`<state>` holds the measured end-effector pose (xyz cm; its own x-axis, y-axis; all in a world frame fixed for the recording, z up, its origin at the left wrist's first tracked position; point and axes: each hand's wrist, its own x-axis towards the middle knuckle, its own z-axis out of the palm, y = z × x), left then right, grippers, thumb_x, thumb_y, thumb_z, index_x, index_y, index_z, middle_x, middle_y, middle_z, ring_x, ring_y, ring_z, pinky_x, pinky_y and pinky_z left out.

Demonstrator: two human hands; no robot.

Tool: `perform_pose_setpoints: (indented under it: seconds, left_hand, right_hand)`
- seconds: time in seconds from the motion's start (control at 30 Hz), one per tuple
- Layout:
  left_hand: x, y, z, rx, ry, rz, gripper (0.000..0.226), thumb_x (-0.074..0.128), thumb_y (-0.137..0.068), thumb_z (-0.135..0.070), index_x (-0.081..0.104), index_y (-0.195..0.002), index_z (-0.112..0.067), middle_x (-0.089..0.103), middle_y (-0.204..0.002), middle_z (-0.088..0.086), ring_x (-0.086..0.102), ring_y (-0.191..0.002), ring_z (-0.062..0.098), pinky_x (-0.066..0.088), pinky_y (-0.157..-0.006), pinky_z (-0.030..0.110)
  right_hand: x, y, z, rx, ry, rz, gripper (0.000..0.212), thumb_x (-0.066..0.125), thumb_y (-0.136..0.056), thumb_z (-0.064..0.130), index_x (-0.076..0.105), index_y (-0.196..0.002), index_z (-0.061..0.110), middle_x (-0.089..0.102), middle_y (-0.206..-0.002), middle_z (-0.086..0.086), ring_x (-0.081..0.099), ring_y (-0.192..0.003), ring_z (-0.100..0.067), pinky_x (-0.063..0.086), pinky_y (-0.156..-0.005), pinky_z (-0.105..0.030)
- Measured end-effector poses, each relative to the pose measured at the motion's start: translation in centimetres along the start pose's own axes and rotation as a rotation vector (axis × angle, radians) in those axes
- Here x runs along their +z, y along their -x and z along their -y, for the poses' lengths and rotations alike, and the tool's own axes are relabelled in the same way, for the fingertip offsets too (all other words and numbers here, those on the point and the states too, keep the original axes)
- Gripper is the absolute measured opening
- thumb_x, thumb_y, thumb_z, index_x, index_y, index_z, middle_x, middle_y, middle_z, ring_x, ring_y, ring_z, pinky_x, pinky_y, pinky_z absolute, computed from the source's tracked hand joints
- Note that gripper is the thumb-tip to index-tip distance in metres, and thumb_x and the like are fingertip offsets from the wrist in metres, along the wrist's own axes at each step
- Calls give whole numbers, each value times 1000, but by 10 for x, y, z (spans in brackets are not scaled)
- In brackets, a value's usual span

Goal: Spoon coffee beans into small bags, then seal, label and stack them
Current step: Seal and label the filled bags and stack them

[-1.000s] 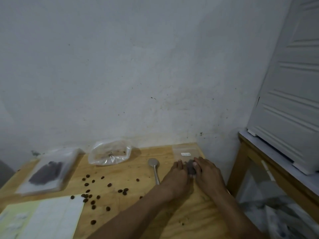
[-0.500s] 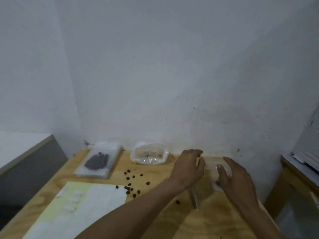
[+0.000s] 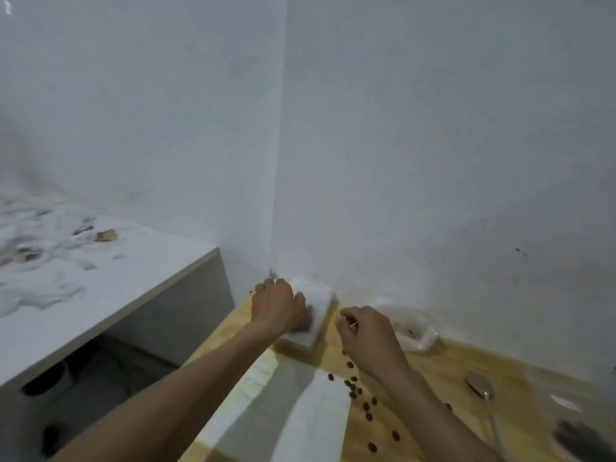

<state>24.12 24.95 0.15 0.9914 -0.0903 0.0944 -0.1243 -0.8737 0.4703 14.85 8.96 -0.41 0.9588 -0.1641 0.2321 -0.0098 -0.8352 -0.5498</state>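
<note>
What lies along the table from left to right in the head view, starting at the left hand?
Left hand on the stack of clear bags → right hand → crumpled plastic bag → spoon → small filled bag at the right edge.

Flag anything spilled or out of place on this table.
Loose coffee beans lie scattered on the bare wooden table beside the label sheet, outside any bag. The spoon lies idle nearby.

A flat stack of clear small bags, dark beans showing inside, lies in the surface's far corner against the wall. Loose coffee beans scatter beside a white label sheet. The metal spoon lies bowl-down, right.
</note>
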Motion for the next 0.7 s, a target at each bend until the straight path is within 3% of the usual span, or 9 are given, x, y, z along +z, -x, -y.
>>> perform_pose_setpoints:
  seconds: [0.1,0.17,0.23,0.3,0.37,0.43,0.5,0.6,0.7]
  left_hand:
    - [6,-7,35,-55,35,161,45,44,-102,-45,63,-116,-6,63,-125,19,59,-113,35,50,-98,41]
    - [12,-7,49,-14,130,155,37,53,-99,-42,67,-107,-8,70,-112,13,65,-100,29,54,-88,38]
    - [14,-3,55,0,204,104,33,61,-96,-37,72,-109,-8,74,-108,9,67,-98,28,54,-84,33]
    - [12,-1,58,9,278,22,38,68,-91,-34,71,-120,-9,72,-120,6,66,-109,25,51,-91,31]
    - [5,5,55,-11,400,-14,42,73,-88,-27,68,-126,-11,67,-126,2,63,-117,22,47,-97,31]
    - [-4,8,54,-62,643,-13,32,78,-84,-26,69,-112,-14,71,-112,2,66,-103,21,51,-90,34]
    - [-17,11,55,-84,888,-12,32,80,-83,-38,67,-97,-13,73,-98,6,68,-88,18,53,-77,33]
    - [-37,13,62,-58,1015,-5,37,72,-89,-49,72,-97,-14,77,-97,3,72,-87,15,54,-71,29]
    - [-53,15,75,-50,1136,-89,19,68,-96,-33,75,-97,-16,78,-96,4,71,-87,14,52,-72,23]
  right_hand:
    - [32,-12,16,161,-110,82,34,50,-101,31,63,-75,14,59,-69,1,53,-59,-13,43,-59,-30]
    - [46,-16,22,250,-149,74,41,52,-100,36,66,-73,10,59,-63,-1,53,-55,-16,38,-54,-28]
    - [54,-18,26,318,-166,22,39,56,-99,37,68,-71,13,61,-61,-1,55,-56,-18,36,-51,-26]
    - [55,-20,30,361,-217,-56,30,62,-97,34,73,-75,18,66,-68,1,61,-65,-20,40,-54,-26]
    - [53,-23,33,407,-361,-152,16,68,-94,29,81,-89,20,73,-82,3,66,-78,-21,50,-67,-28]
    - [49,-26,34,433,-525,-182,9,72,-92,23,80,-93,20,75,-92,5,68,-87,-20,56,-82,-34]
    - [47,-28,37,407,-629,-140,7,74,-90,21,80,-87,21,77,-90,4,71,-90,-20,59,-89,-41]
    - [46,-26,50,327,-717,-48,7,74,-90,16,80,-88,19,79,-88,2,74,-91,-23,61,-88,-42]
    - [50,-17,68,201,-649,-15,8,72,-92,19,80,-92,18,78,-87,3,73,-90,-22,60,-84,-36]
